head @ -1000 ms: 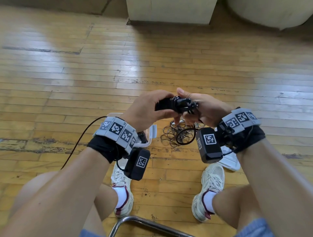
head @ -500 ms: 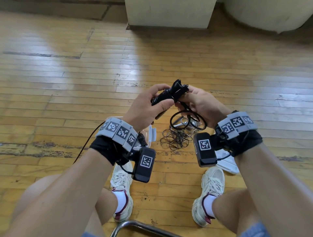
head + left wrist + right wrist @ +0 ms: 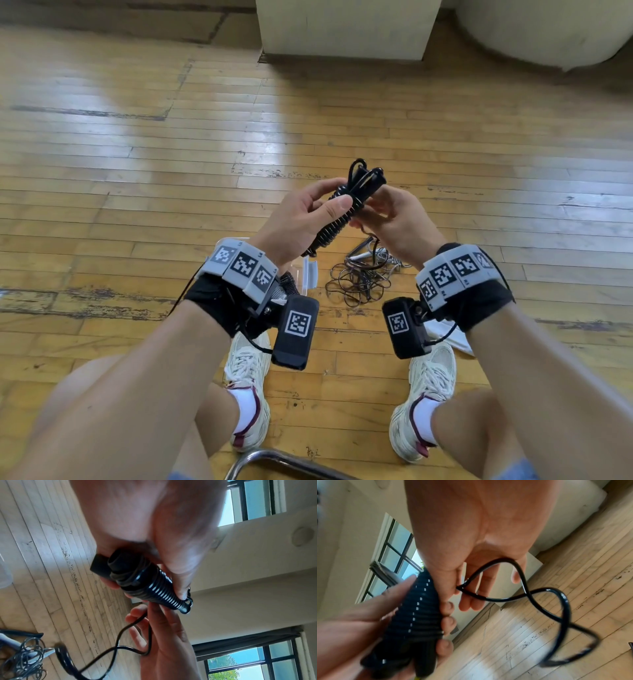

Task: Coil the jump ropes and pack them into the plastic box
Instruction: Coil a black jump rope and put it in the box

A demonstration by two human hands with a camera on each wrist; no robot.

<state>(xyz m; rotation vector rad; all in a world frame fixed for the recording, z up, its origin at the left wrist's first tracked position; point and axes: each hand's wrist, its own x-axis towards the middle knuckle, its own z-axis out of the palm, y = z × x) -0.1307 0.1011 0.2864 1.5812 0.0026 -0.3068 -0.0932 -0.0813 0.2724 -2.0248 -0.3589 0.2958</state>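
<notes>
Above the wooden floor (image 3: 137, 192), left hand (image 3: 301, 219) gripping the black rope bundle (image 3: 346, 205), right hand (image 3: 394, 219) pinching its loose cord (image 3: 527, 582), tangled ropes (image 3: 359, 281) lying below

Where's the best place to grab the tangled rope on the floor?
Judging from the head view, take the tangled rope by its pale handle at the far edge of the heap, coming from above. It is the one rigid part; the thin loops lie flat on the floor and would slip through fingers.

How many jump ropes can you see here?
2: a black jump rope wound on its handles in both hands, and a tangled rope pile on the floor, which may hold more than one.
</notes>
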